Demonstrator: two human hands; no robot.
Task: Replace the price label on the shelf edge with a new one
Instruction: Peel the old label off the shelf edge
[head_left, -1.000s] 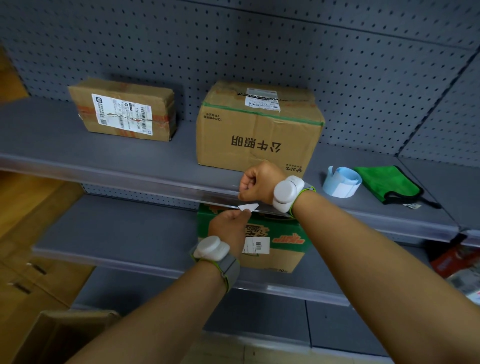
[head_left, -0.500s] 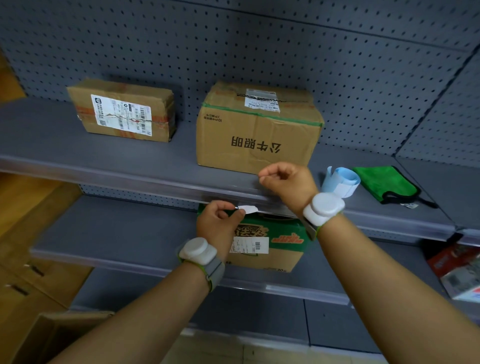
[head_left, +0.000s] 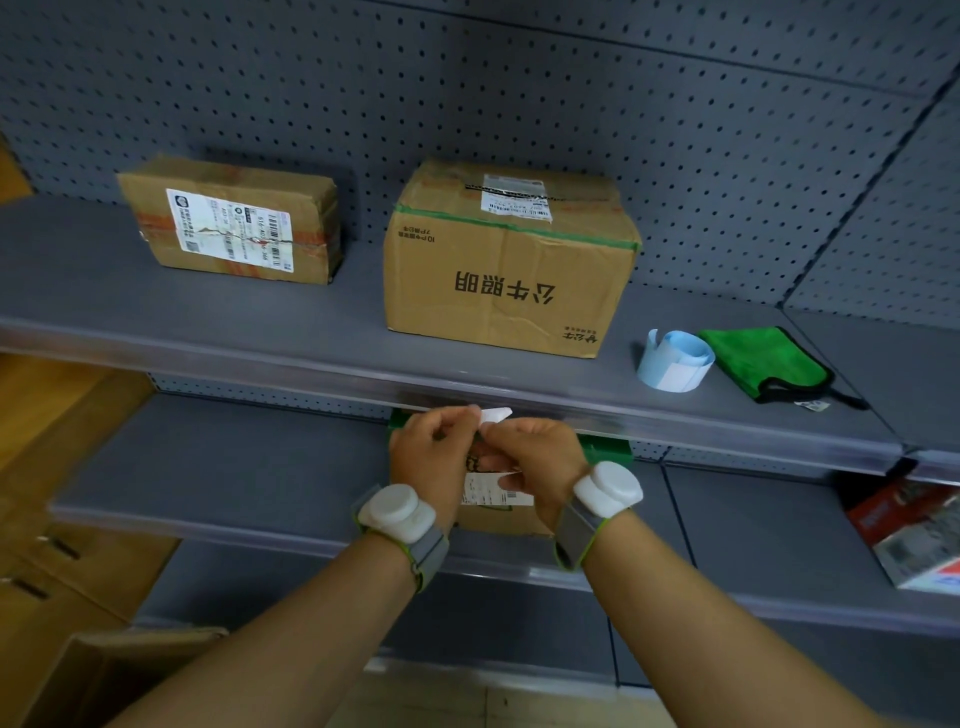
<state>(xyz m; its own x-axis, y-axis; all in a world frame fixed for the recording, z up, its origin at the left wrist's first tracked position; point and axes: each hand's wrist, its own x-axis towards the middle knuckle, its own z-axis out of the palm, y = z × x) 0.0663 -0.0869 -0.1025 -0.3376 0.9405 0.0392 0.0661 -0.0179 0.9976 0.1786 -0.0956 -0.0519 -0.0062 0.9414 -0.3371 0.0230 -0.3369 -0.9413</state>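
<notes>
A small white price label (head_left: 496, 415) is pinched between the fingertips of my left hand (head_left: 434, 454) and my right hand (head_left: 535, 460). Both hands meet just below the clear plastic label strip (head_left: 675, 415) on the front edge of the upper grey shelf. The label sticks up a little above my fingers, free of the strip. A roll of blue and white blank labels (head_left: 672, 359) stands on the upper shelf to the right. Both wrists wear white trackers on grey bands.
On the upper shelf stand a large cardboard box (head_left: 506, 260) and a smaller one (head_left: 234, 221), with a green cloth (head_left: 761, 361) at the right. A green and brown carton (head_left: 605, 449) sits on the lower shelf behind my hands. An open cardboard box (head_left: 104, 670) lies lower left.
My right hand has come down from the shelf edge and joined my left hand on the label. Both hands now sit lower, just under the strip.
</notes>
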